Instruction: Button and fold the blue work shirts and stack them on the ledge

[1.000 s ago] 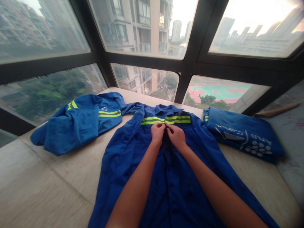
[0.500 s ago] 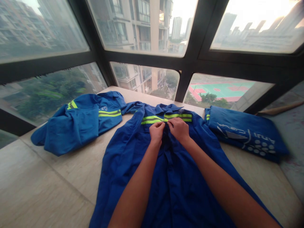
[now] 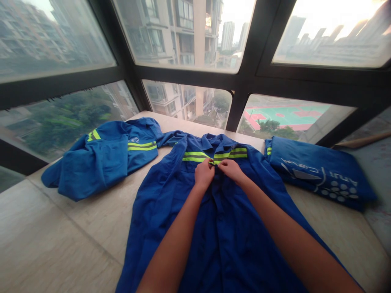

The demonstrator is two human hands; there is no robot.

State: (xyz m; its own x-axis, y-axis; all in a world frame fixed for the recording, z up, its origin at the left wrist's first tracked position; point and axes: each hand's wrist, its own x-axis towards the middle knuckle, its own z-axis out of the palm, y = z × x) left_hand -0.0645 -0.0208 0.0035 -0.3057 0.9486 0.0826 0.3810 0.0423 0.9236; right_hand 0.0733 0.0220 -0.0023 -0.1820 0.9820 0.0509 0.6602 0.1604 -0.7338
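A blue garment (image 3: 171, 195) with a collar and yellow-green striped bands lies spread out, front side up, in the middle. My left hand (image 3: 204, 173) pinches the left edge of its front placket, just under the chest band. Close beside it, my right hand (image 3: 231, 169) pinches the other edge of the placket. The fingertips of both hands nearly meet at the centre line, where the cloth is slightly raised. Any button between the fingers is too small to make out.
A crumpled blue garment (image 3: 94, 162) with striped bands lies to the left. On the right rests a folded blue garment (image 3: 305, 158) with white printing. All are on a pale stone sill (image 3: 76, 244) below dark-framed windows (image 3: 183, 77).
Both hands have moved slightly down along the placket. The chest band's middle, partly covered by my right hand before, now shows and looks pulled downward.
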